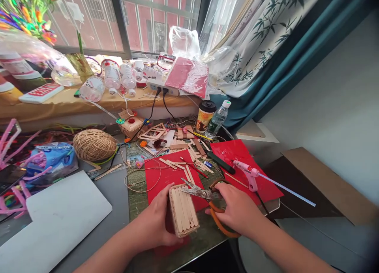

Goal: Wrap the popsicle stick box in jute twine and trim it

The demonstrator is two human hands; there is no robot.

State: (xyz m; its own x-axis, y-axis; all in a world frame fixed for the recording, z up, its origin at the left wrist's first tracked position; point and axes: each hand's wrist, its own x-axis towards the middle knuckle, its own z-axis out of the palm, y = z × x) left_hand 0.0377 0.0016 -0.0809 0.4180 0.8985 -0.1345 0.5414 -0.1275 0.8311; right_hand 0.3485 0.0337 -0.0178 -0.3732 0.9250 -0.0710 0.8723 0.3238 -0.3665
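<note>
My left hand (158,217) grips a small box (184,209) faced with craft sticks, with twine around its edges, tilted over the front of the table. In my right hand (233,206) is a pair of scissors (204,193) with orange handles and stained blades. The blades are parted and point left, with their tips at the upper end of the box. A red sheet (155,174) lies beneath, with loose craft sticks (171,163) and a red pencil (195,167) on it. Behind the right hand, a pink glue gun (250,174) rests on another red sheet (233,148).
A twine ball (94,144) and white board (68,217) lie left. A cup (205,117) and water bottle (218,119) stand at the back, near scattered sticks and a small wooden box (133,125). Black cords hang from a power strip (174,92) on the windowsill.
</note>
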